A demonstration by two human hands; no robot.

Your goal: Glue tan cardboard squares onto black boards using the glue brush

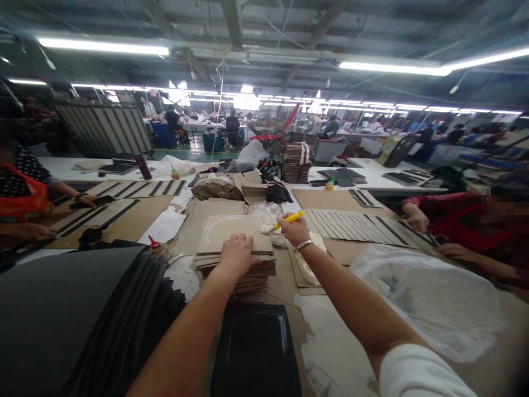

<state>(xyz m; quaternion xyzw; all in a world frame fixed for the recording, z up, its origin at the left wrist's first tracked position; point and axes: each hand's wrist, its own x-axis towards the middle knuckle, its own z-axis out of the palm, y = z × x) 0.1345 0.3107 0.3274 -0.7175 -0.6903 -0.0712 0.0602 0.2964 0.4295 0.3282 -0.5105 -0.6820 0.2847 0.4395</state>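
Observation:
My right hand (294, 230) is closed around a yellow-handled brush (289, 218). The brush's whitish bristles touch the right edge of the top cardboard piece (219, 227), where a wet, shiny streak curves across the upper left. Below that piece lies an uneven stack of similar cardboard (256, 281). My left hand (237, 252) presses on the near right part of the top piece, fingers bent and thumb by the edge, holding it. A black glossy panel (256, 350) lies in front of the stack. Right of the stack is a pale, glue-smeared container (312, 264).
Dark curved sheets (82, 298) are piled at left. Clear plastic (430, 298) spreads at right. A red-capped glue bottle (155, 246) stands beside the stack. Co-workers' hands (417, 218) handle striped strips (355, 225) on both sides. Bundles (297, 162) lie farther back.

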